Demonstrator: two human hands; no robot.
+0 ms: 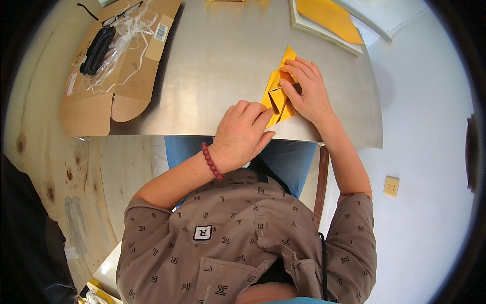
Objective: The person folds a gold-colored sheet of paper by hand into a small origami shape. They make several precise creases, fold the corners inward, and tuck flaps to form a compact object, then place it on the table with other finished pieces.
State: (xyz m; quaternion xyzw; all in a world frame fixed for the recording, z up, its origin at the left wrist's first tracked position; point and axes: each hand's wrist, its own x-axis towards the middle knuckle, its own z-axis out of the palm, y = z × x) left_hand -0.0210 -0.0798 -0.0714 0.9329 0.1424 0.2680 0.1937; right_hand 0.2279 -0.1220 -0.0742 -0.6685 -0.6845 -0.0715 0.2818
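Note:
A partly folded piece of gold paper (277, 96) lies on the metal table near its front edge. Its raised walls stand around a hollow in the middle, and pointed flaps stick out at the far and near ends. My left hand (238, 133), with a red bead bracelet at the wrist, pinches the near left side, its fingertips partly hidden. On the right, my right hand (311, 93) grips the far right part, its fingers bent over the paper and its thumb against an inner fold.
On the left, an opened cardboard box (129, 91) holds a black case (97, 50), eyeglasses (119, 17) and clear plastic strips (129, 40). At the back right, a gold sheet (329, 17) lies on a white stack (324, 36). The metal table (217, 61) has a curved-looking front edge.

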